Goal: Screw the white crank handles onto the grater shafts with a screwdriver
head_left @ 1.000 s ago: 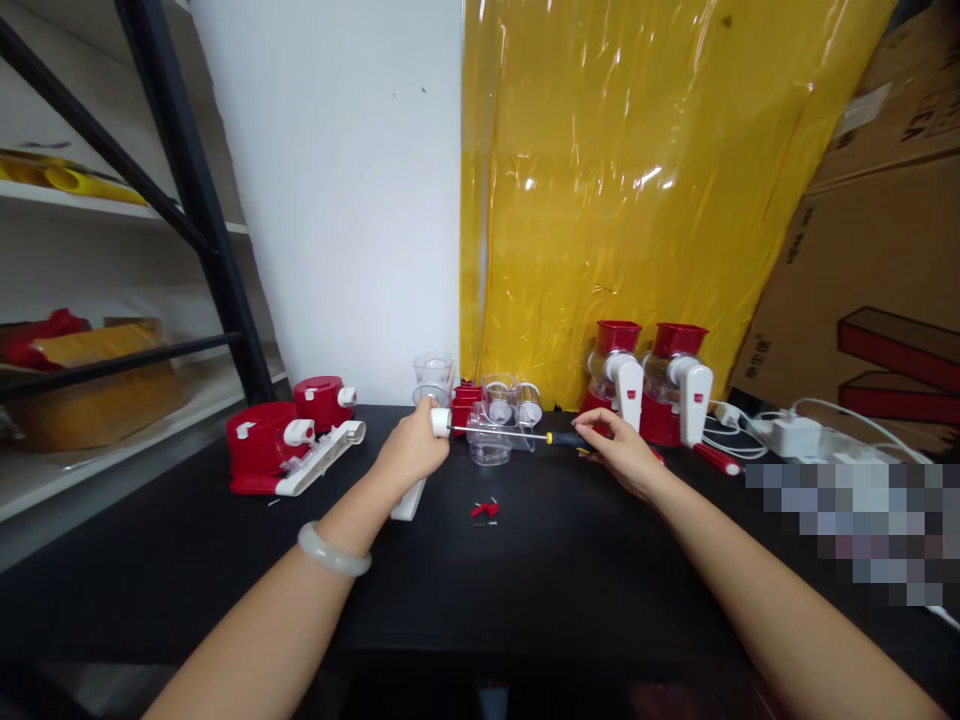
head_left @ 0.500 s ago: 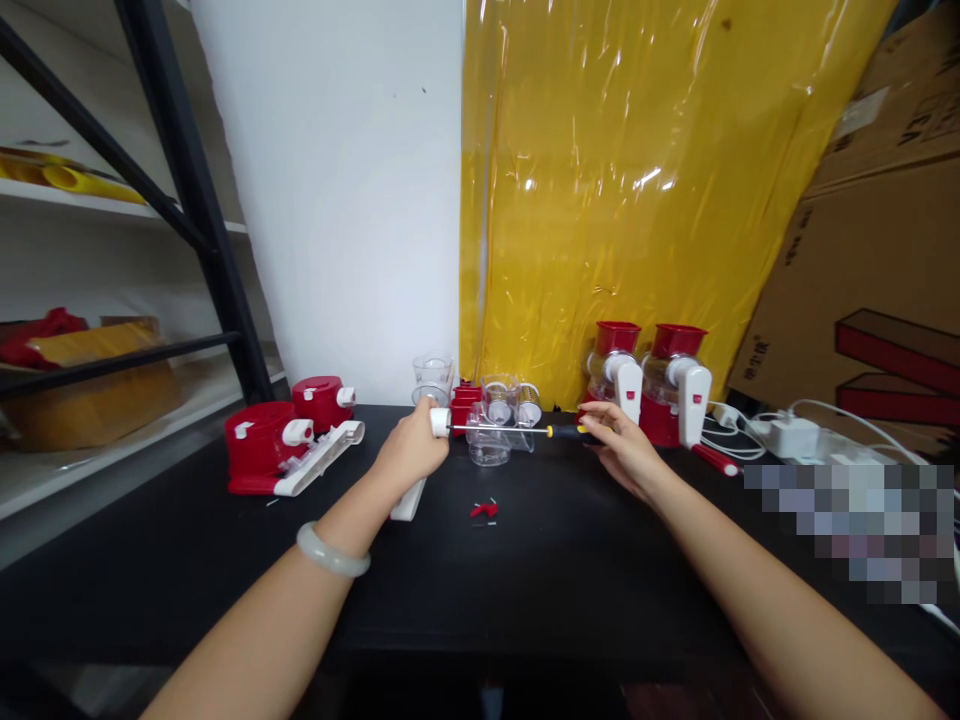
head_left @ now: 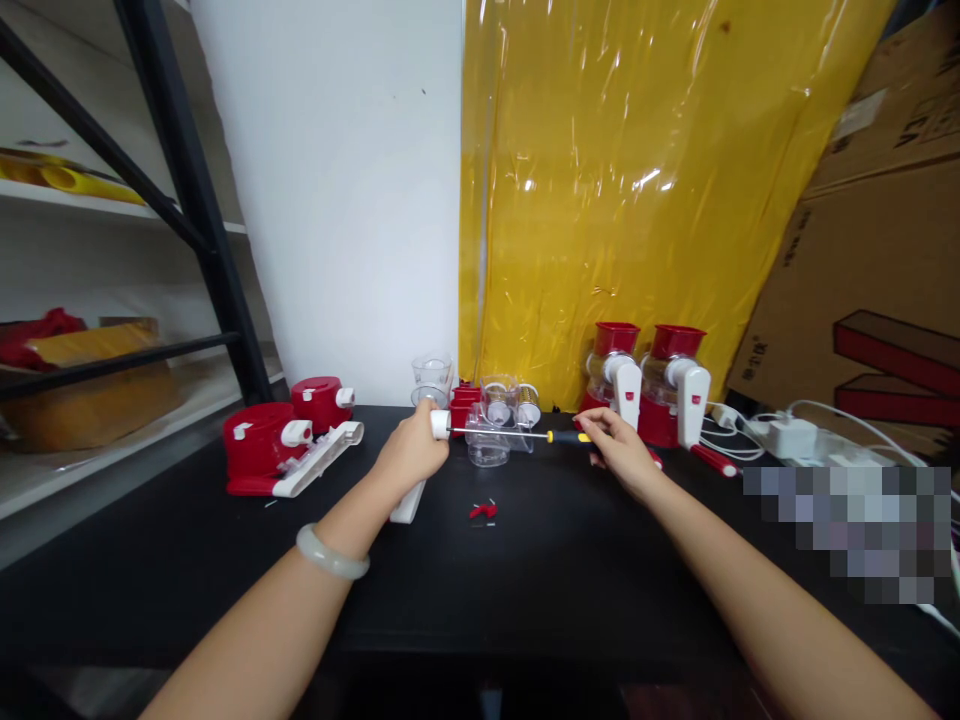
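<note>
My left hand [head_left: 418,447] is wrapped round a white plastic crank part [head_left: 406,505], whose round white end [head_left: 441,425] pokes out past my fingers. In my right hand [head_left: 616,446] is a screwdriver [head_left: 562,437] with a black and yellow handle, held level. Its long shaft reaches left, and the tip meets the round white end; the exact contact is too small to make out. Below the shaft, a small red piece [head_left: 484,511] lies on the black table [head_left: 570,590] with a few tiny screws or pins around it.
Red housings [head_left: 259,450] with white parts stand at the left. Clear plastic bodies [head_left: 489,447] and grater drums [head_left: 528,405] sit behind the shaft. Two assembled red-and-white grinders [head_left: 679,390] stand at the back right, near a white charger [head_left: 793,437] and cables. A black shelf frame [head_left: 180,180] rises at left.
The fingers of my right hand have shifted on the screwdriver's handle, and the hand sits slightly lower. More of the handle shows. My left hand stays in place.
</note>
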Motion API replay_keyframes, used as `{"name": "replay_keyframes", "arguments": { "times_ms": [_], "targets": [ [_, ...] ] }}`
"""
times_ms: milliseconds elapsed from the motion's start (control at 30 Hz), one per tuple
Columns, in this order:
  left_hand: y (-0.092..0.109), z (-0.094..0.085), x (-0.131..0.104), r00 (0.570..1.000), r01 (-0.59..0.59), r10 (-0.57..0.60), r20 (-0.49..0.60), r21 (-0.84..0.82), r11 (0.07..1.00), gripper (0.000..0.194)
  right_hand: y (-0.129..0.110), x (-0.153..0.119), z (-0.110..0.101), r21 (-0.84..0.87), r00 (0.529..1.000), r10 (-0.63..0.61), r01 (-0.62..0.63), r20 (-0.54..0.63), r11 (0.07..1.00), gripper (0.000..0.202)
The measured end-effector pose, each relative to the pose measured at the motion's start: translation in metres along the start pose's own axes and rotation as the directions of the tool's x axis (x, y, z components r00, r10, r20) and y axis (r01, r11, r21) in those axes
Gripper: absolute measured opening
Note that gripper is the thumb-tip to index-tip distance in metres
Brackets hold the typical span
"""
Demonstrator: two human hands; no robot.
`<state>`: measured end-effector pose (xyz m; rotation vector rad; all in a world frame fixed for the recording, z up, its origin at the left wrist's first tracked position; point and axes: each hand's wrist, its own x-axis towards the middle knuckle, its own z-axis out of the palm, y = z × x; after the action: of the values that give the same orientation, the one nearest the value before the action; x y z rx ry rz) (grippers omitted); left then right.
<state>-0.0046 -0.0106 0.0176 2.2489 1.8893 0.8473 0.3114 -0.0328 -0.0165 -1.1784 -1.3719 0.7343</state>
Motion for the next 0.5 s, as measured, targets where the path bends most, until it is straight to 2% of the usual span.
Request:
{"name": "replay_keyframes", "arguments": {
  "times_ms": [267,400,500],
  "targets": [
    [0.001,0.001,0.0,1.0,-0.004,0.004,0.019,-0.029,1.0,0.032,-0.009,-0.002,0.004,0.381,0.996,0.049,-0.015,-0.08,0.924,0.055],
    [0.002,0.001,-0.002,1.0,-0.008,0.009,0.018,-0.031,0.999,0.031,-0.009,0.0,0.004,0.415,0.996,0.039,-0.001,-0.084,0.91,0.055],
    [0.002,0.002,-0.002,1.0,0.004,-0.004,0.02,-0.033,0.999,0.032,-0.005,0.002,0.003,0.346,0.998,0.048,-0.03,-0.043,0.938,0.05]
  ]
}}
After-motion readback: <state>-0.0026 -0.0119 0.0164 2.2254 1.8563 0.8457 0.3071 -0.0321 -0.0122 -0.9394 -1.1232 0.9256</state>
